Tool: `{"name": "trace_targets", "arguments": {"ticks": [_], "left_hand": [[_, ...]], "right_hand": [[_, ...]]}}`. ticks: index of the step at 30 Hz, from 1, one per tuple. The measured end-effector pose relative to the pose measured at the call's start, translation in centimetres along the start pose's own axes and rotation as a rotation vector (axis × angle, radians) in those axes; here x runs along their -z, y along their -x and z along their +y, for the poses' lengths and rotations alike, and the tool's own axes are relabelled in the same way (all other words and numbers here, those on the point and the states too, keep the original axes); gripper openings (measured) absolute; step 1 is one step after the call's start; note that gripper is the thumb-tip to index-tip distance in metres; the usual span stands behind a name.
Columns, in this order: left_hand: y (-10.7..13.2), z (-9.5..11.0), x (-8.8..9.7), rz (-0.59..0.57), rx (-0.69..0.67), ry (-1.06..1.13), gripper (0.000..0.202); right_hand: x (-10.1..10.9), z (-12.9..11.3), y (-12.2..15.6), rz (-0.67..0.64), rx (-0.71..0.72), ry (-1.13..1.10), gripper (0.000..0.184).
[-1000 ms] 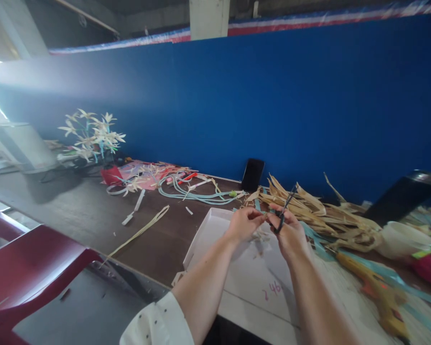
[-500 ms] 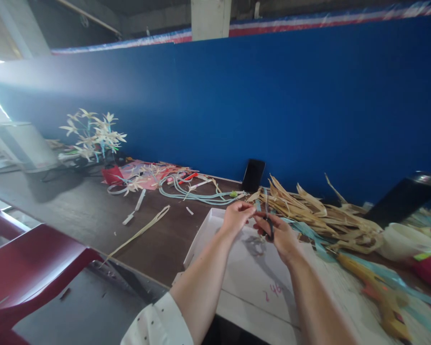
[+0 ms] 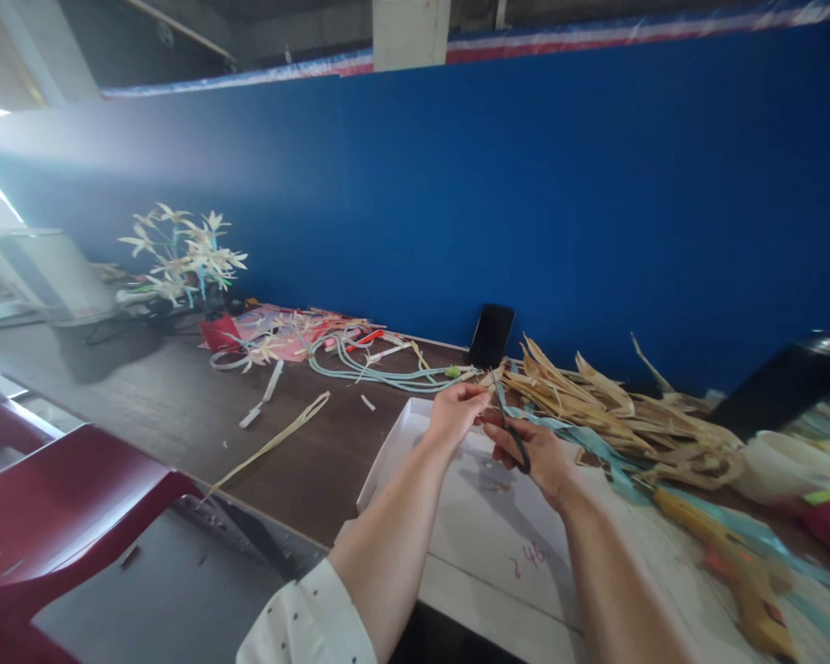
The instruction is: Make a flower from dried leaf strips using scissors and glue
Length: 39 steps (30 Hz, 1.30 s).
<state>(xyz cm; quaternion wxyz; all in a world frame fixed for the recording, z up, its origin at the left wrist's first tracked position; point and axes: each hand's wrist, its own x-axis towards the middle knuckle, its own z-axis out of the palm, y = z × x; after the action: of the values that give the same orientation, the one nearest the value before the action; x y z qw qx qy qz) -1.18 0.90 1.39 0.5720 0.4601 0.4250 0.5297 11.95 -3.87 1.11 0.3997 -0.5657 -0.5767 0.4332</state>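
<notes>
My right hand [image 3: 531, 454] is closed around the handles of dark-handled scissors [image 3: 515, 441], whose blades point up and away from me. Beside it, my left hand [image 3: 456, 410] pinches a small pale piece [image 3: 488, 391] close to the blades; it looks like a bit of dried husk, but the fingers partly cover it. Both hands are above a shallow white box lid [image 3: 470, 544] with pink handwriting on it. A few small scraps lie in the lid below the hands.
Dried corn husks [image 3: 615, 415] and a black phone [image 3: 491, 336] are behind the hands. A yellow glue gun [image 3: 729, 563] and white cup [image 3: 788, 466] lie right. Pale artificial flowers [image 3: 186, 254], blue-green cords [image 3: 360, 369] and a red chair [image 3: 89, 498] are left.
The scissors have tilted, their blades swinging left toward my left fingertips. My right hand has turned slightly with them. My left hand stays in nearly the same place.
</notes>
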Motion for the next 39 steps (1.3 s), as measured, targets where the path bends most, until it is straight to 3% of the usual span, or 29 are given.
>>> {"name": "trace_targets", "arguments": {"ticks": [26, 33, 39], "left_hand": [[-0.2, -0.5, 0.3, -0.008, -0.031, -0.01, 0.023], [0.2, -0.1, 0.3, -0.016, -0.034, -0.031, 0.026], [-0.2, -0.6, 0.2, -0.077, -0.043, -0.004, 0.024]], "right_hand": [[0.1, 0.4, -0.1, -0.003, 0.075, 0.023, 0.05], [0.2, 1.3, -0.9, 0.149, 0.04, -0.175, 0.052], [0.3, 0.6, -0.7, 0.294, -0.023, -0.277, 0.056]]}}
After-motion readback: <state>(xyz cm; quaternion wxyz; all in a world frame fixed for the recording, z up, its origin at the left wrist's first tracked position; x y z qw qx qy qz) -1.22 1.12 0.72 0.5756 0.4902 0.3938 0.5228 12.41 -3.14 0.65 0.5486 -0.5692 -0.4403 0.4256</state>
